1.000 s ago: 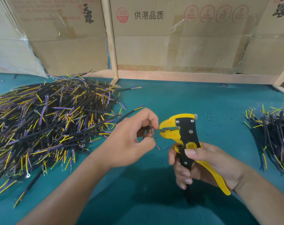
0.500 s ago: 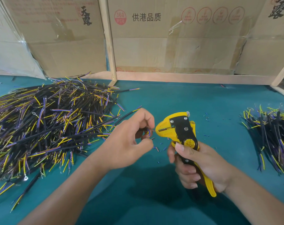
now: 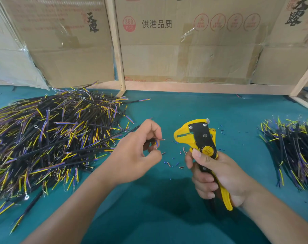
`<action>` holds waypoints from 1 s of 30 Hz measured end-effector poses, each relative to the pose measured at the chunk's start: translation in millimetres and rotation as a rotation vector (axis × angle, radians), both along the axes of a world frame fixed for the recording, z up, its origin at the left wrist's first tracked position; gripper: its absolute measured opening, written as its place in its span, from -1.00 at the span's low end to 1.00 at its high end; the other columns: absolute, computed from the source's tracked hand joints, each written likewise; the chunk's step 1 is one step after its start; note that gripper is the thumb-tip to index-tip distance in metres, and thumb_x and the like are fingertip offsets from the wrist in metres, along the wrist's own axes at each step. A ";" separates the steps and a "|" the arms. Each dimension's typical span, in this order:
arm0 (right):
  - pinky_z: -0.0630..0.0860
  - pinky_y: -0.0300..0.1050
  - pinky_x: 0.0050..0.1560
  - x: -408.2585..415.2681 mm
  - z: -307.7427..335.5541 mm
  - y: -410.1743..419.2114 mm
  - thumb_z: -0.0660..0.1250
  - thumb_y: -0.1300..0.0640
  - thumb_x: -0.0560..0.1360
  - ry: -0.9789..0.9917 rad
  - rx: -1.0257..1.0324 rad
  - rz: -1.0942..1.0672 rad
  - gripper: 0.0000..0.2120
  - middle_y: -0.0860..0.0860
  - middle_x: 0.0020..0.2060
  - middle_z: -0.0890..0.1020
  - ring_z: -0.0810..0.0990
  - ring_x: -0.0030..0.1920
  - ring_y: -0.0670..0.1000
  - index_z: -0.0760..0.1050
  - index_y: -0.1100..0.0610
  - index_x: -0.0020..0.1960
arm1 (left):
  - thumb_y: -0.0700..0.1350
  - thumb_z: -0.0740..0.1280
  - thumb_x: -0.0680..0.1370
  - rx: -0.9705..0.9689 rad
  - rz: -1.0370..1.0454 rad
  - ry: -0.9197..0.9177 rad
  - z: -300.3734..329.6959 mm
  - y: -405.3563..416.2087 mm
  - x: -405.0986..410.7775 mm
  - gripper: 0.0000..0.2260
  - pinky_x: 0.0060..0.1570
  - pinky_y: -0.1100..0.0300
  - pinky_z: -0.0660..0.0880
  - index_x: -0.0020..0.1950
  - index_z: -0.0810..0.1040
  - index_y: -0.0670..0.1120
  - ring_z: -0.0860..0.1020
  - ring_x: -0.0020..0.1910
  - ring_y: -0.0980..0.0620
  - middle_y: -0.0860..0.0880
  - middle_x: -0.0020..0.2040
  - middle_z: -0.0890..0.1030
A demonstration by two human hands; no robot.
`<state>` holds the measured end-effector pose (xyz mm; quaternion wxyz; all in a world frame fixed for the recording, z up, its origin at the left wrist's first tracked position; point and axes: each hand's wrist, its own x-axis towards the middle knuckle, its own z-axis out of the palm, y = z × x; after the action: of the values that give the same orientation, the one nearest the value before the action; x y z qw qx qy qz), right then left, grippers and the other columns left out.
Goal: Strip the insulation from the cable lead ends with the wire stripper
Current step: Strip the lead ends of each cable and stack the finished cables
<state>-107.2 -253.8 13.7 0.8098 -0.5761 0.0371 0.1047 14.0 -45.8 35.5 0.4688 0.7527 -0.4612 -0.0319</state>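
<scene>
Plainly | cardboard box point(image 3: 193, 50) | print: "360 PCS", "供港品质"

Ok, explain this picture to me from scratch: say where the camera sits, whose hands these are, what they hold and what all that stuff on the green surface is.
There is no machine here, only a person working with bare hands. The camera is worn on the person's head and looks forward and down, so the two arms reach in from the bottom of the picture.

The right hand grips a yellow and black wire stripper, a plier-like tool that pulls the plastic coat off wire ends. The left hand pinches one cable, whose thin lead ends point toward the tool's nose with a gap between them.

The green table carries a big pile of cables on the left and a smaller pile on the right. The little bits between the hands look like stripped-off insulation. Cardboard boxes stand behind.
</scene>
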 end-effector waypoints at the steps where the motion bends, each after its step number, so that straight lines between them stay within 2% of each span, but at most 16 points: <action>1: 0.29 -0.23 -0.49 0.6 1.3 -2.0 0.61 -0.24 0.28 0.000 0.017 -0.023 -0.49 0.00 -0.52 0.23 0.20 -0.59 -0.06 0.54 0.16 -0.14 | -0.08 0.24 0.41 -0.011 0.008 0.002 0.6 1.0 1.6 -0.80 -0.14 -0.15 0.46 0.00 0.34 0.11 0.38 -0.23 -0.12 0.12 -0.24 0.44; 4: 0.29 -0.24 -0.50 1.1 6.1 -9.7 0.64 -0.22 0.24 -0.003 0.065 -0.080 -0.47 -0.01 -0.52 0.22 0.20 -0.60 -0.06 0.54 0.18 -0.14 | -0.13 0.24 0.43 -0.043 0.033 0.004 2.8 4.2 6.3 -0.80 -0.20 -0.06 0.39 0.01 0.33 0.07 0.35 -0.24 -0.10 0.10 -0.25 0.42; 6: 0.31 -0.21 -0.48 0.9 6.4 -10.9 0.64 -0.20 0.25 -0.012 0.085 -0.089 -0.47 0.01 -0.50 0.23 0.21 -0.58 -0.04 0.54 0.19 -0.12 | -0.07 0.24 0.43 -0.046 0.045 0.001 3.9 5.6 7.3 -0.80 -0.18 -0.06 0.39 0.03 0.34 0.05 0.35 -0.23 -0.12 0.09 -0.24 0.43; 12: 0.48 0.05 -0.30 2.2 -0.9 -3.8 0.58 -0.09 0.38 -0.077 0.136 -0.004 -0.50 0.12 -0.37 0.33 0.36 -0.41 0.09 0.58 0.30 0.06 | 0.02 0.34 0.44 -0.039 -0.002 -0.008 3.8 6.1 5.4 -0.70 -0.08 -0.15 0.45 0.11 0.34 0.04 0.39 -0.17 -0.18 0.03 -0.18 0.46; 16: 0.50 0.10 -0.17 3.7 -5.7 -2.7 0.45 -0.02 0.50 -0.077 0.109 0.065 -0.57 0.15 -0.31 0.36 0.39 -0.33 0.13 0.55 0.33 0.14 | 0.03 0.36 0.46 0.004 -0.037 -0.034 -0.9 4.8 8.0 -0.66 -0.17 0.00 0.39 0.18 0.34 0.05 0.33 -0.25 -0.09 0.05 -0.13 0.47; 19: 0.50 0.10 -0.16 5.7 -9.2 -3.2 0.44 -0.02 0.50 -0.049 0.119 0.047 -0.57 0.15 -0.31 0.38 0.39 -0.32 0.14 0.56 0.33 0.16 | -0.03 0.30 0.50 -0.003 0.044 -0.030 -5.4 1.3 10.6 -0.77 -0.33 0.23 0.32 0.13 0.38 0.13 0.26 -0.36 -0.01 0.14 -0.12 0.52; 22: 0.50 0.10 -0.18 8.9 -10.6 -4.3 0.50 -0.04 0.46 -0.001 0.156 0.017 -0.54 0.14 -0.31 0.38 0.40 -0.33 0.13 0.57 0.32 0.14 | -0.04 0.27 0.55 0.000 0.116 -0.042 -7.6 0.1 12.6 -0.88 -0.38 0.26 0.28 0.08 0.44 0.11 0.30 -0.39 -0.08 0.18 -0.15 0.56; 24: 0.50 0.08 -0.18 10.5 -10.6 -4.3 0.48 -0.04 0.46 0.034 0.184 0.007 -0.57 0.12 -0.32 0.38 0.39 -0.33 0.12 0.58 0.30 0.13 | -0.01 0.27 0.57 0.007 0.122 -0.062 -7.6 0.2 12.8 -0.93 -0.37 0.17 0.30 0.05 0.46 0.11 0.33 -0.39 -0.13 0.10 -0.21 0.57; 26: 0.49 0.08 -0.18 11.6 -10.4 -4.1 0.42 -0.03 0.49 0.053 0.194 0.002 -0.61 0.12 -0.33 0.37 0.39 -0.34 0.11 0.58 0.29 0.12 | 0.02 0.28 0.58 0.012 0.120 -0.070 -6.4 0.1 12.2 -0.95 -0.36 0.07 0.30 0.01 0.46 0.09 0.33 -0.38 -0.17 -0.13 -0.28 0.54; 28: 0.49 0.08 -0.18 12.3 -10.0 -3.8 0.40 -0.03 0.49 0.062 0.199 -0.003 -0.61 0.12 -0.33 0.37 0.38 -0.34 0.11 0.58 0.28 0.11 | 0.00 0.30 0.61 0.012 0.117 -0.079 -5.2 0.0 11.2 -0.95 -0.38 0.10 0.27 -0.02 0.47 0.06 0.31 -0.39 -0.17 -0.24 -0.30 0.49; 30: 0.49 0.07 -0.19 12.9 -10.1 -4.0 0.40 -0.03 0.47 0.069 0.203 -0.011 -0.61 0.12 -0.33 0.36 0.37 -0.34 0.11 0.58 0.28 0.10 | -0.06 0.32 0.61 0.005 0.123 -0.078 -4.5 0.2 10.6 -0.97 -0.40 0.18 0.25 -0.02 0.49 0.03 0.30 -0.42 -0.12 -0.21 -0.30 0.52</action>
<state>-94.3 -257.8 3.6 0.8626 -0.4872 0.0574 0.1235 24.6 -45.6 31.0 0.4496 0.7814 -0.4320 0.0253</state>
